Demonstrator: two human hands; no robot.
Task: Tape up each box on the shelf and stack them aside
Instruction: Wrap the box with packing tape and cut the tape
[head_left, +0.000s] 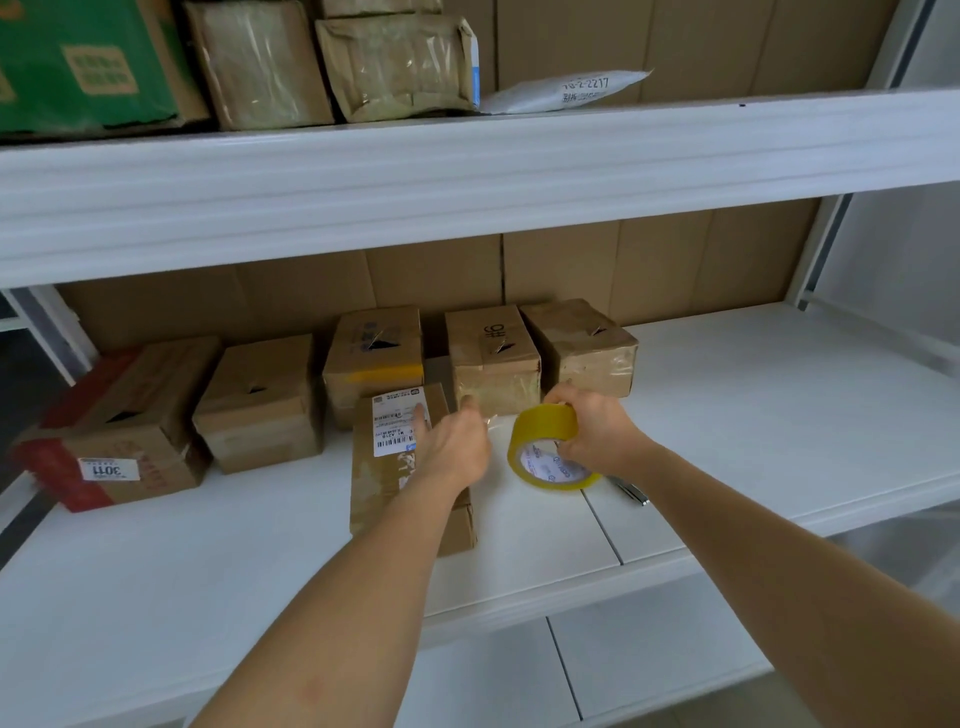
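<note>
Yellow tape roll (545, 434), brown boxes (260, 400), white shelf (727, 415), green carton (83, 62)

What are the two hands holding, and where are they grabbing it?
The right hand grips the yellow tape roll round its ring. The left hand pinches the clear tape end pulled from the roll, beside the labelled box.

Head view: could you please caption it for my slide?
Right hand holds yellow tape roll; left hand pulls tape toward labelled box.
</note>
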